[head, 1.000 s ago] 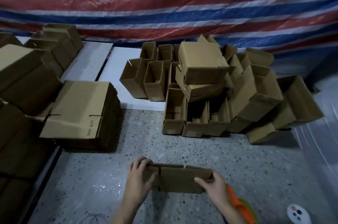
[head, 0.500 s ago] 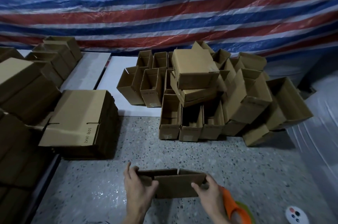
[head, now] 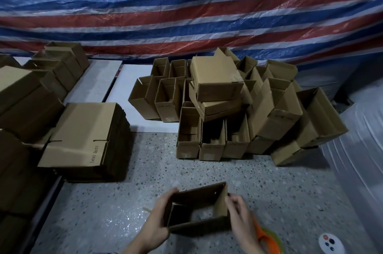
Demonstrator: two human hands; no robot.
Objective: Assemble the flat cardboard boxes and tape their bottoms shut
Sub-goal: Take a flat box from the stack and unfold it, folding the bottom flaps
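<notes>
The cardboard box (head: pixel 220 206), flat a second ago, is now gaping open as a rectangular tube between the hands, over the speckled floor (head: pixel 269 191). The left hand (head: pixel 157 218) is curling round its left wall; the right hand (head: pixel 240 218) is gripping its right wall. An orange tape dispenser (head: pixel 267 239) is lying beside the right wrist.
</notes>
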